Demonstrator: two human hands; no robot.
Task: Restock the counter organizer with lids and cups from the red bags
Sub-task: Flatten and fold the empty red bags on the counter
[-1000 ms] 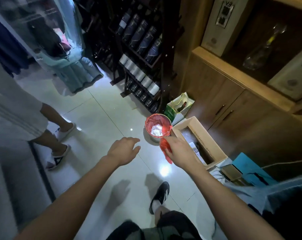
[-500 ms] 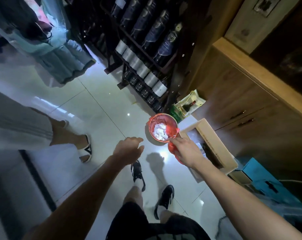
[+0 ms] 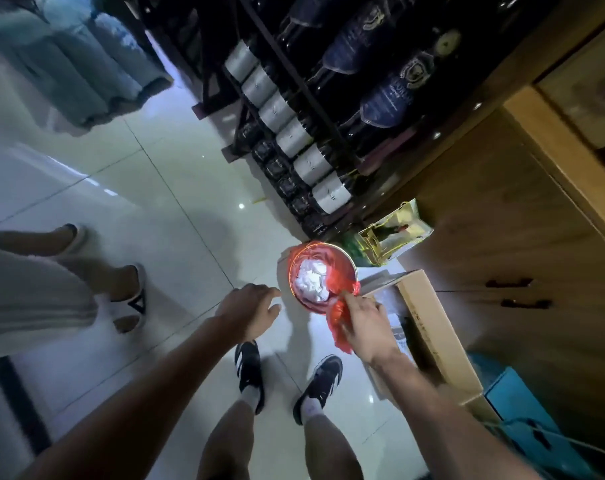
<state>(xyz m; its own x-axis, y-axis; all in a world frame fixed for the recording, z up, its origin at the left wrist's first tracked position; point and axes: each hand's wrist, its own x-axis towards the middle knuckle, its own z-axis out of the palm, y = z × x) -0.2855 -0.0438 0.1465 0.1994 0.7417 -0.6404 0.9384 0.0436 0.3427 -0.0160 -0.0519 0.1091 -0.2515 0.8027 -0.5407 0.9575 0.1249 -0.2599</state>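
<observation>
While both arms reach forward and down over the tiled floor (image 3: 176,188), the right hand (image 3: 365,323) pinches a crumpled piece of red bag (image 3: 340,332) at the rim of a round bin (image 3: 323,276), and the left hand (image 3: 250,308) hangs loosely open beside it, empty. I judge this to be a clearing-up step: an emptied red bag looks to be going into the bin, which is itself lined with red plastic and holds white crumpled waste (image 3: 311,280). The next move calls for letting go so the plastic falls inside the rim rather than draping over its edge. The bag is thin, wrinkled, translucent film, bright red where light hits it; no lids or cups show. Just right of the bin lies an open cardboard box (image 3: 429,317); beyond it stand a small green gift bag (image 3: 394,233) and a dark rack of bottles (image 3: 311,143). The counter organizer is not in view.
</observation>
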